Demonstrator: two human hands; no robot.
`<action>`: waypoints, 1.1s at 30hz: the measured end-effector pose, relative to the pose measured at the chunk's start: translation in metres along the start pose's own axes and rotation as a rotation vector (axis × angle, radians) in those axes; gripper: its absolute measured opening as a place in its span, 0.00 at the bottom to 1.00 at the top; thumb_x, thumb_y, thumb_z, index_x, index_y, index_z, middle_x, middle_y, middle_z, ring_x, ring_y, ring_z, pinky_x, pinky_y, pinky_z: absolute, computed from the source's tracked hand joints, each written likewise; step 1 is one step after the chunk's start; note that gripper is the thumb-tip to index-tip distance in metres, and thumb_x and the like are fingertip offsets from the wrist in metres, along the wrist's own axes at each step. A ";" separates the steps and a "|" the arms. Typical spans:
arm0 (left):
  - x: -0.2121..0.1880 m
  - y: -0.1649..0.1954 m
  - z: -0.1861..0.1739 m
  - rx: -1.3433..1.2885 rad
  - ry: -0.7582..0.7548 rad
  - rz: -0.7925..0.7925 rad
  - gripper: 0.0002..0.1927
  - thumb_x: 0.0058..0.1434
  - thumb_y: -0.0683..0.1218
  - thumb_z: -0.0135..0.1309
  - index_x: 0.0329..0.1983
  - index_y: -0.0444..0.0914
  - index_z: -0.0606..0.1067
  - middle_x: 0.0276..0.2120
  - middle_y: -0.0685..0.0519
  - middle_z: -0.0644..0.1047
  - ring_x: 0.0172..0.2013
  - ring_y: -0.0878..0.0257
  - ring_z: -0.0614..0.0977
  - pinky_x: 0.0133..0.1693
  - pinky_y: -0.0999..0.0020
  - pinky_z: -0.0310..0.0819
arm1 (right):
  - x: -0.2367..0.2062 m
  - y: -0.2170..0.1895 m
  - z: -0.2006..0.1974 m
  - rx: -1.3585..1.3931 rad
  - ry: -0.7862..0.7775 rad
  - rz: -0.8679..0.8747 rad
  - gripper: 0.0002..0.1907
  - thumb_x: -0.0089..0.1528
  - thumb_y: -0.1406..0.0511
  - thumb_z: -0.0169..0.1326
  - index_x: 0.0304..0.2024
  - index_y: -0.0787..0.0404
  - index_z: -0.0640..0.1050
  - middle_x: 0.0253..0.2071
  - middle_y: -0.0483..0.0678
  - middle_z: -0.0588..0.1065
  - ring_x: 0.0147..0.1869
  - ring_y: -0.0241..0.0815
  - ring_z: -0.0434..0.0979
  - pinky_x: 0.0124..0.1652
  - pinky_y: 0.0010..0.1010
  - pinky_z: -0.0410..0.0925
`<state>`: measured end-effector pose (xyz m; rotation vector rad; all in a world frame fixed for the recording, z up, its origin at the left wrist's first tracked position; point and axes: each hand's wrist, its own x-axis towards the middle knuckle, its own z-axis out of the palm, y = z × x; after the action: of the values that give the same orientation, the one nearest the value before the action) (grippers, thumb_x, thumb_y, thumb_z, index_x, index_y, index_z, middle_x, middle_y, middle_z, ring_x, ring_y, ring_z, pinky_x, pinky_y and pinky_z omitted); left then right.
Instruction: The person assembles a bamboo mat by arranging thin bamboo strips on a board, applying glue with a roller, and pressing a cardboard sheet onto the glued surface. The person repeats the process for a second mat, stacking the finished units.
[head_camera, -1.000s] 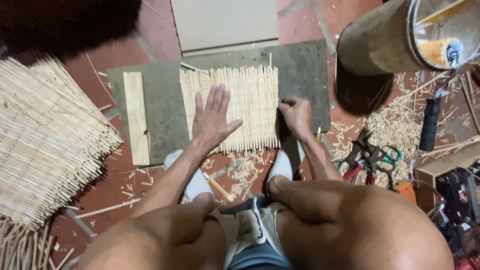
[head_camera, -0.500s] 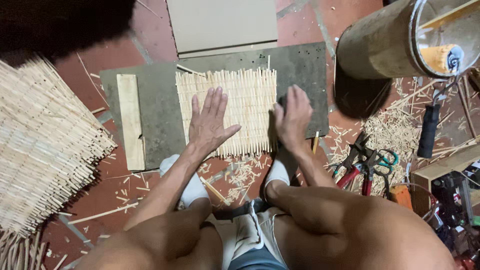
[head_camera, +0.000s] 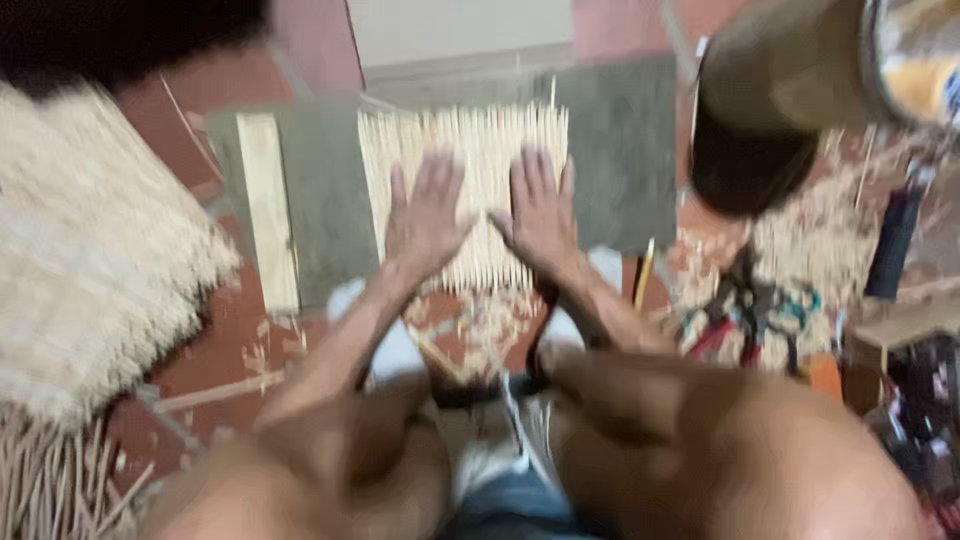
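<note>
Frame is motion-blurred; fine detail lost.

Both my hands lie flat on the stick mat (head_camera: 470, 150), palms down, fingers spread, gripping nothing. Left hand (head_camera: 425, 215) covers the mat's left half, right hand (head_camera: 540, 215) the right half, thumbs nearly meeting at the middle. The mat sits on a grey board (head_camera: 620, 150) on the red floor (head_camera: 310, 50), straight ahead of my knees, with a pale wooden slat (head_camera: 265, 210) lying on the board's left part, apart from the mat.

Step in hand, as I judge it: pressing and evening the sticks, holding them level and tight side by side. Stick ends at the top edge look uneven, one or two standing proud.

Next move, I reckon, calls for even pressure from both palms and no sideways drag, or the sticks will skew. Whether they are bound yet, I cannot tell through the blur.

Around: a big heap of woven stick panels (head_camera: 90, 270) to my left, shavings (head_camera: 480, 325) between my feet, scissors (head_camera: 760, 310) to the right, a large drum (head_camera: 790, 80) at upper right.
</note>
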<state>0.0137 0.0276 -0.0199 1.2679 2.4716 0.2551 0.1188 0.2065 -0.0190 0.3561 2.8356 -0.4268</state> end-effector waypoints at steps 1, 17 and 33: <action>0.000 0.001 -0.001 -0.015 -0.027 -0.010 0.41 0.69 0.64 0.41 0.76 0.35 0.53 0.77 0.45 0.48 0.76 0.52 0.46 0.70 0.37 0.30 | 0.001 0.000 0.001 0.009 0.008 -0.009 0.45 0.69 0.44 0.44 0.72 0.75 0.55 0.77 0.67 0.46 0.82 0.63 0.40 0.72 0.64 0.33; -0.019 -0.041 -0.013 -0.053 0.066 0.029 0.46 0.65 0.66 0.44 0.75 0.33 0.52 0.76 0.43 0.47 0.74 0.52 0.45 0.69 0.40 0.26 | 0.004 -0.009 0.000 0.031 0.076 -0.009 0.46 0.70 0.45 0.42 0.74 0.76 0.52 0.78 0.67 0.41 0.82 0.63 0.34 0.72 0.63 0.29; -0.014 -0.046 -0.012 0.015 0.062 0.026 0.43 0.68 0.65 0.42 0.77 0.35 0.52 0.78 0.45 0.47 0.76 0.52 0.44 0.71 0.40 0.27 | -0.001 -0.015 0.020 -0.040 0.069 -0.078 0.48 0.68 0.44 0.45 0.74 0.76 0.53 0.78 0.68 0.43 0.83 0.62 0.35 0.70 0.67 0.31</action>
<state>-0.0177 -0.0103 -0.0205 1.3184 2.5144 0.2872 0.1195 0.1863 -0.0333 0.2575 2.9280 -0.3802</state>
